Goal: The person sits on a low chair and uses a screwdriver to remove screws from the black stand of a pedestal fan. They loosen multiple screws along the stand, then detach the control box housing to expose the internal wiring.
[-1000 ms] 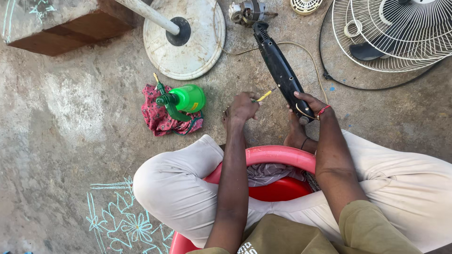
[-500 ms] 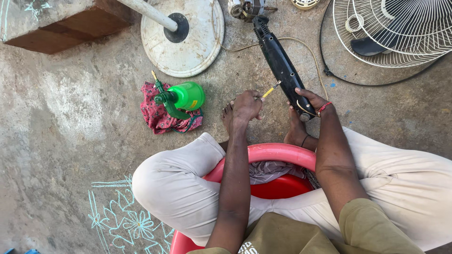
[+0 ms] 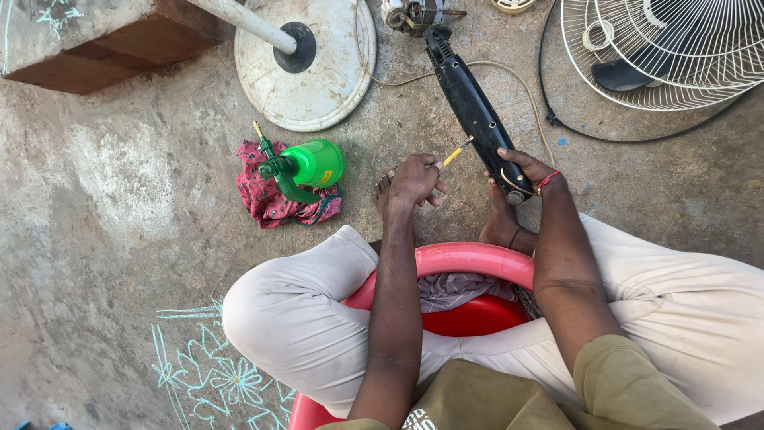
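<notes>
My right hand [image 3: 525, 171] grips the near end of a long black plastic housing [image 3: 473, 107] that lies slanted on the concrete floor, pointing away from me. My left hand [image 3: 415, 181] is closed round a screwdriver with a yellow handle [image 3: 453, 154], its tip touching the side of the black housing. A small motor [image 3: 410, 13] sits at the housing's far end, with a pale cable [image 3: 509, 76] looping from it. I sit on a red plastic stool [image 3: 469, 263], knees apart, bare feet under my hands.
A green oil can [image 3: 306, 166] lies on a red patterned rag [image 3: 267, 199] to my left. A round white fan base [image 3: 310, 60] with its pole stands behind it. A white wire fan guard [image 3: 668, 48] lies at the far right. A brick ledge [image 3: 103, 48] is far left.
The view has drifted slightly. My hands stay on the black housing and the screwdriver, with the left hand shifted a little against the housing.
</notes>
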